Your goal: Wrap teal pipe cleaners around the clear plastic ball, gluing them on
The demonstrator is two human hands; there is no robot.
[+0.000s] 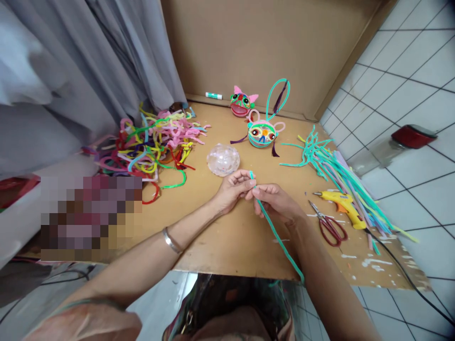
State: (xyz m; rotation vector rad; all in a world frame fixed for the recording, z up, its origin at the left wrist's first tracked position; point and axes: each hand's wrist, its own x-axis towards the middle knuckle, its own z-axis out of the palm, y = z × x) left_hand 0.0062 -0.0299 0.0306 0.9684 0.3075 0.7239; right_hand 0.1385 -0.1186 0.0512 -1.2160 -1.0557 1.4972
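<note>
- Turquoise pipe cleaner [276,232]: up in both hands over the brown table [213,246]; short tip points up, long tail slants down beside right forearm.
- Left hand [235,188]: thumb and fingers pinch it near the tip.
- Right hand [277,201]: pinching it just below, fingertips right by the left's.
- Clear ball [223,159]: on table, just beyond left hand.
- Looped face ornament [262,135]: behind that, to the right; pink-eared face ornament [241,105] farther back.
- Right side: red-handled scissors [330,229], yellow glue gun [350,210], pipe-cleaner bundle [355,192].
- Left side: multicolour pipe-cleaner pile [152,142].
</note>
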